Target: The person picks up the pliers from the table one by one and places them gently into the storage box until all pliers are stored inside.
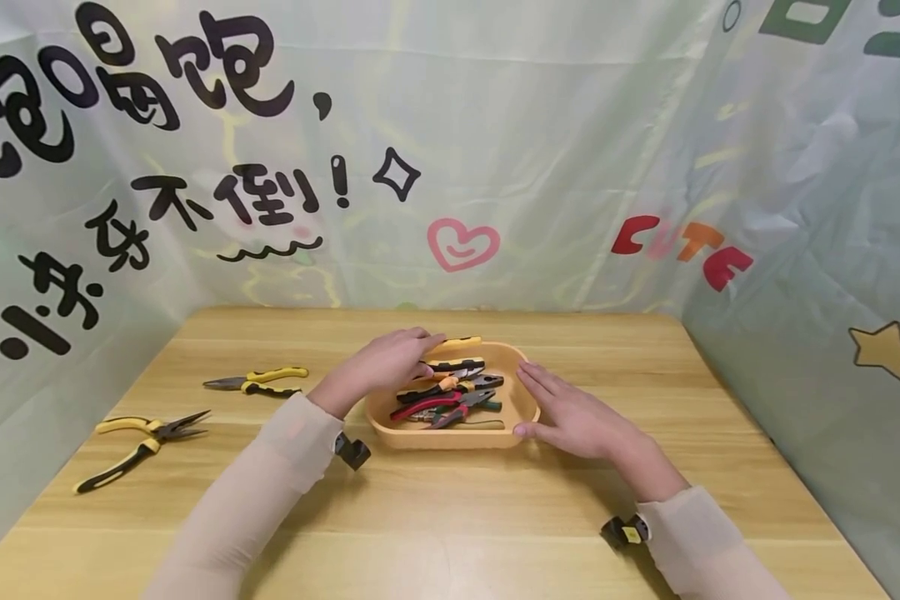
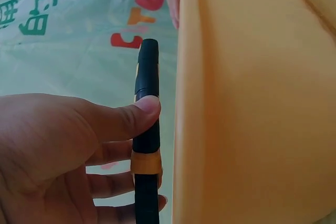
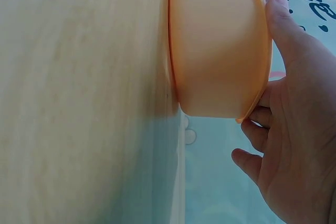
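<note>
My left hand (image 1: 382, 365) is over the left side of a shallow orange-yellow plastic basket (image 1: 450, 440). It grips a tool with black-and-yellow handles, apparently pliers (image 1: 456, 365); in the left wrist view the thumb presses the handle (image 2: 147, 77) against the fingers, just beside the basket wall (image 2: 236, 103). Its head is hidden. At the basket's right end my right hand (image 1: 573, 417) holds the rim, with the thumb on one side and fingers along the outside. Inside lie several tools, among them red-handled pliers (image 1: 427, 406) and black-and-yellow pliers (image 1: 483, 382).
On the wooden table (image 1: 457, 525), to the left, lie two long-nose pliers with yellow-and-black handles: one pair spread open (image 1: 146, 442), another pair (image 1: 258, 382) farther back. A printed cloth (image 1: 555, 150) hangs behind the table and along its sides.
</note>
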Demonstrator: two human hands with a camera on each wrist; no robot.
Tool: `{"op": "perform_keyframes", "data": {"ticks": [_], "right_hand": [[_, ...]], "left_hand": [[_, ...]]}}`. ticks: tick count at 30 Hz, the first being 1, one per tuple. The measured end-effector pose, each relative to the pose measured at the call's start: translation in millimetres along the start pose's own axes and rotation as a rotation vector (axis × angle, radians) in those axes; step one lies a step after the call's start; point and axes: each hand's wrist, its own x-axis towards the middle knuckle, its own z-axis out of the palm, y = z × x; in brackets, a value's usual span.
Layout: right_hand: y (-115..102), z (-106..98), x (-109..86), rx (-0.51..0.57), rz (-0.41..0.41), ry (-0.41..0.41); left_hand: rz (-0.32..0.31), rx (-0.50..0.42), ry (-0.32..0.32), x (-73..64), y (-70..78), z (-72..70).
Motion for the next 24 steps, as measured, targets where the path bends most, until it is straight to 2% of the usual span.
{"op": "perform_keyframes", "data": {"ticks": [7, 13, 24], "right_hand": [[0.7, -0.2, 0.0, 0.002, 0.005, -0.004], [0.4, -1.1, 0.1, 0.000, 0.005, -0.006], [0.9, -0.9, -0.5, 0.000, 0.006, -0.006]], "left_hand": [[0.021, 0.023, -0.074, 13.8, 3.1, -1.8], [0.016, 0.039, -0.125, 24.9, 6.5, -1.7], [0.018, 0.046, -0.209, 38.5, 9.8, 5.0]]}}
